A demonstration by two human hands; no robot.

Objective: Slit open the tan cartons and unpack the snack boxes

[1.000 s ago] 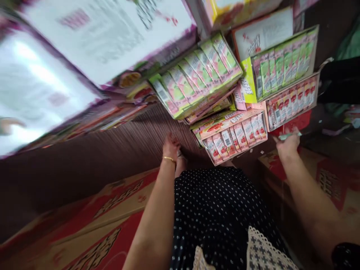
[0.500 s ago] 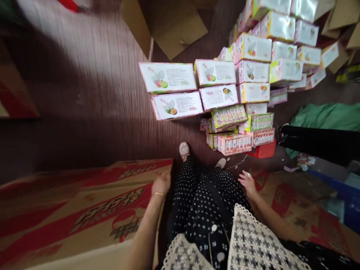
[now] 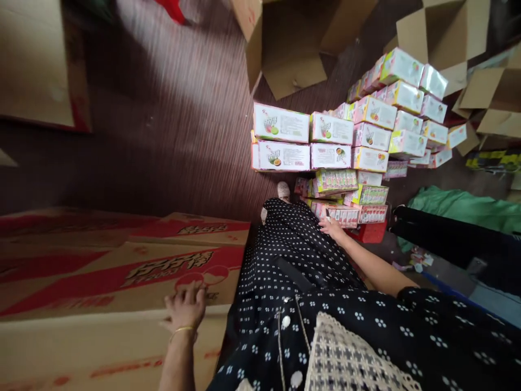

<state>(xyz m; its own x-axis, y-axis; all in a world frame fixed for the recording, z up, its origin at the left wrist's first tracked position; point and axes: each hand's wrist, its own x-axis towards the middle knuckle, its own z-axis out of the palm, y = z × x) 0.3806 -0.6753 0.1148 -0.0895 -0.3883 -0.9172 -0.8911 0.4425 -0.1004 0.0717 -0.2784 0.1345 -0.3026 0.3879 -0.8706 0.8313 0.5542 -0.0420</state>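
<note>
My left hand [image 3: 185, 307] rests with spread fingers on a large brown and red cardboard carton [image 3: 158, 271] at the lower left. It holds nothing. In front of my dress, my right hand [image 3: 334, 229] is partly curled. A small dark and whitish item [image 3: 328, 214] shows at its fingers, too small to name. Close beyond that hand stands a pink display box [image 3: 345, 217] of small packs. White fruit-printed boxes [image 3: 283, 125] are stacked behind it, some with lime or passion fruit pictures.
Opened cartons [image 3: 293, 76] stand at the top, with more at the upper right. A red plastic container [image 3: 372, 232] sits behind the stack. Green cloth [image 3: 451, 209] and a long black object [image 3: 448, 225] lie at the right. Another carton [image 3: 36, 60] is at the upper left.
My left hand has moved left and down onto the carton. My right hand has moved forward and left, towards the stacked boxes. The view has shifted, and my body is turned further.
</note>
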